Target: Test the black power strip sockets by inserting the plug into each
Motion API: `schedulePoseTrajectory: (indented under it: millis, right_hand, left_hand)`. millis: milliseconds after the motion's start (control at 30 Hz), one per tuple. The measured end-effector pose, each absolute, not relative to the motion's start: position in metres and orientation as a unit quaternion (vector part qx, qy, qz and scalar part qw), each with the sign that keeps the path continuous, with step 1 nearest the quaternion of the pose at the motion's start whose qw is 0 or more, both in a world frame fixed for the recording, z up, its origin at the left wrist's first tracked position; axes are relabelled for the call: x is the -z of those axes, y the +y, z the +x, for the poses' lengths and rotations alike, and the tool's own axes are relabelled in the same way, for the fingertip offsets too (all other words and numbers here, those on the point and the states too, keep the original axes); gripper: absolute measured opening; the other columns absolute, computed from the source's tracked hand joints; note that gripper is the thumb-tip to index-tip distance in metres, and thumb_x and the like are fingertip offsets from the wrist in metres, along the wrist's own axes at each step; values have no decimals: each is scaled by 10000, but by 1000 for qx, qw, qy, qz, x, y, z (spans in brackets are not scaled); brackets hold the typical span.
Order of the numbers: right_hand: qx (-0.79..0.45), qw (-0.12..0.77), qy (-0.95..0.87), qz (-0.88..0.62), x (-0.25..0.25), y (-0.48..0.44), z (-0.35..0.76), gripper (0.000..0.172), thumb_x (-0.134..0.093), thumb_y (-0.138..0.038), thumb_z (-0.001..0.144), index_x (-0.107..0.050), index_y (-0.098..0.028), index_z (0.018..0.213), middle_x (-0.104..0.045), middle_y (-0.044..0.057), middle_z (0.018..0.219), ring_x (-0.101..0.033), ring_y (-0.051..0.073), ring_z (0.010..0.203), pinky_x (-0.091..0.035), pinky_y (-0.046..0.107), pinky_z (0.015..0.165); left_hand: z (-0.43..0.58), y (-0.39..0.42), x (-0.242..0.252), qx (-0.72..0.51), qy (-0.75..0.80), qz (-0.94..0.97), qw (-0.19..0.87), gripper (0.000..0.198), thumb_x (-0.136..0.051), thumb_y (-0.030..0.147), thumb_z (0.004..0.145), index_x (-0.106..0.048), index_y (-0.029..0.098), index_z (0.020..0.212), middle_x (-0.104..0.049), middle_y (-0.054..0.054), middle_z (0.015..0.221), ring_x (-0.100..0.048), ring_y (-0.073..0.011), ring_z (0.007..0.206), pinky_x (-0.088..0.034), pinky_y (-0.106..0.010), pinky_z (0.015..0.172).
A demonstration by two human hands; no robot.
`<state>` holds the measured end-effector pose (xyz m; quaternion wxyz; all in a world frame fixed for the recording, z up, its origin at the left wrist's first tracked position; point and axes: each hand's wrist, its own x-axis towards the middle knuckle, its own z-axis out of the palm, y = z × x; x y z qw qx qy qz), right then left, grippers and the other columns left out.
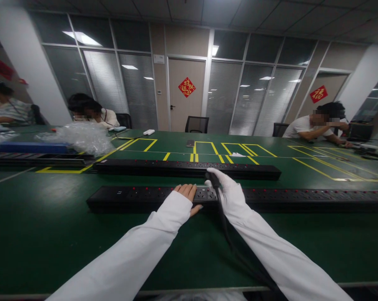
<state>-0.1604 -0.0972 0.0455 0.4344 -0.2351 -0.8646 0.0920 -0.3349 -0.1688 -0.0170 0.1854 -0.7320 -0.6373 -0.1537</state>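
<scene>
A long black power strip (107, 199) with sockets and small red lights lies across the green table. My bare left hand (187, 196) rests on it, fingers over the top and thumb along the near side. Just to the right, my right hand (224, 188), in a white glove, is wrapped round a black plug (213, 180), held above the strip's sockets. From the plug a black cable (228, 234) runs down toward the table's near edge, partly behind my right sleeve. Behind my hands lies a second black strip (258, 170), parallel to the first.
Clear plastic wrap (82, 136) and a blue item (34, 147) lie at the left, near more dark strips (44, 160). Yellow tape (208, 143) marks the green table (66, 242). Several people sit along the far side. A small white device (149, 132) lies farther back.
</scene>
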Motion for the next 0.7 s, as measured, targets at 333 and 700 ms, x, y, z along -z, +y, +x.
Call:
schedulePoseTrajectory:
  millis: [333,700]
  right_hand:
    - [-116,324,-896,-281,-38,-70,-137,267,-540,-352,796,-632,-260,1029,-679,8,824,-628,174,722,-506,311,669]
    - [39,248,-941,-227,-53,-83,-142,344,-584,-313,724,-626,-232,1056,-645,37,832,-581,179,785,-440,296,736]
  left_hand:
    - [-333,-169,17,152,-642,-727,188,649,-499,483,785,-421,49,1261,-526,-203,1214,-481,-328,1109,-351,-459,940]
    - [-329,-175,10,157,-646,-725,181,609,-505,463,789,-432,60,1240,-539,-204,1195,-484,-332,1106,-361,-471,932]
